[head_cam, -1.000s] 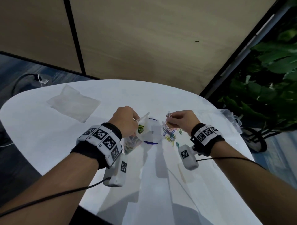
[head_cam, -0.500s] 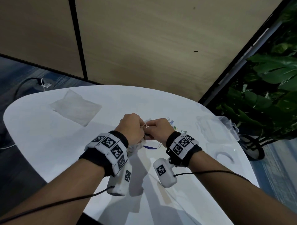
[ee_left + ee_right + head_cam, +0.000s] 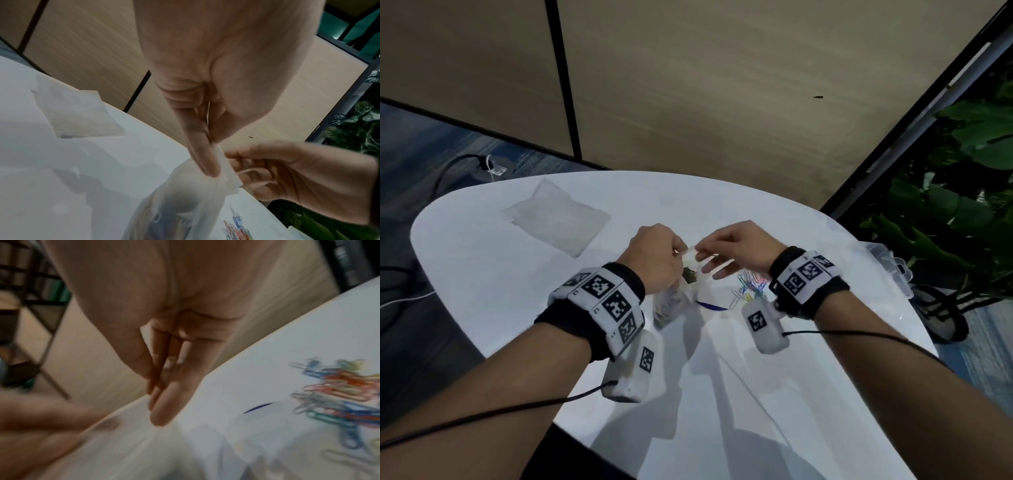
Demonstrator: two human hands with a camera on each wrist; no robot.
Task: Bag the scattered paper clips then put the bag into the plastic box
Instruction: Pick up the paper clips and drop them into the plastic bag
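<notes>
My left hand [image 3: 654,260] pinches the top edge of a clear plastic bag [image 3: 671,301], which hangs down to the white table [image 3: 482,274]. In the left wrist view its thumb and forefinger [image 3: 205,154] are clamped on the bag [image 3: 180,203], and coloured clips show dimly inside. My right hand [image 3: 736,246] hovers just right of the bag mouth with straight fingers and nothing visibly held; the right wrist view shows its fingers [image 3: 164,386] together. A heap of coloured paper clips [image 3: 751,287] [image 3: 339,394] lies on the table under the right wrist. The clear plastic box [image 3: 890,263] sits at the right edge.
A flat stack of spare clear bags [image 3: 558,219] lies at the far left of the table. Green plants [image 3: 962,205] stand beyond the right edge, past the box. Wood wall panels rise behind the table. Cables run from both wrists towards me.
One second ago the right hand carried clips from the heap, then met the left hand at the bag mouth. It has now drawn back to the right. The left hand kept hold of the bag.
</notes>
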